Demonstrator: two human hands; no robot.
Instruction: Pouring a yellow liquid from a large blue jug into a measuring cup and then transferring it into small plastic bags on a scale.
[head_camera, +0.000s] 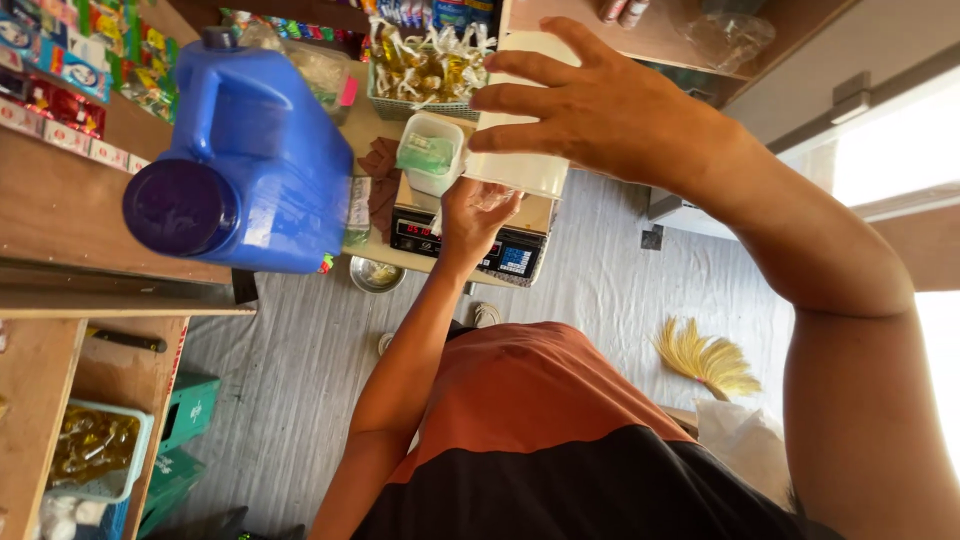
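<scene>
My right hand (600, 110) lies spread over a white plastic container (520, 170) and holds it tilted above a digital weighing scale (515, 258). My left hand (468, 218) is just below the container's lower edge, its fingers closed on what looks like a small clear plastic bag (492, 197). Next to that hand, a small white tub with pale green contents (430, 152) sits on the scale.
A big blue jug with a dark cap (250, 160) stands on the wooden counter (60, 210) at left. Behind the scale is a basket of wrapped sweets (425, 65). A metal bowl (375, 272), a straw broom (705, 360) and green crates (185, 420) are on the floor.
</scene>
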